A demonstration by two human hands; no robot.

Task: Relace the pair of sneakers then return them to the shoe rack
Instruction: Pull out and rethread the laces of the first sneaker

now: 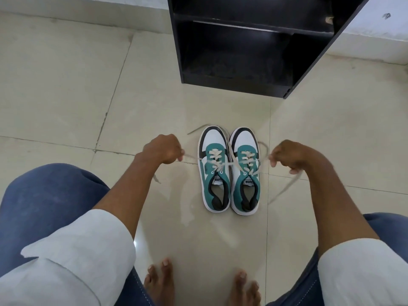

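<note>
I have my left hand [163, 151] fisted around one lace end [189, 156] and my right hand [287, 156] fisted around the other lace end [263, 159]. Between them the two sneakers [229, 171] sit side by side on the tiled floor [66, 96]; beyond my knuckles stands the black shoe rack [242, 51].

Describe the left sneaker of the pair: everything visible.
The left sneaker stands upright on the tiled floor, toe toward the black shoe rack, beside its mate. It has a white toe, black trim, teal sides and a white sole. A cream lace crisscrosses its eyelets; the left hand pulls one end sideways.
</note>
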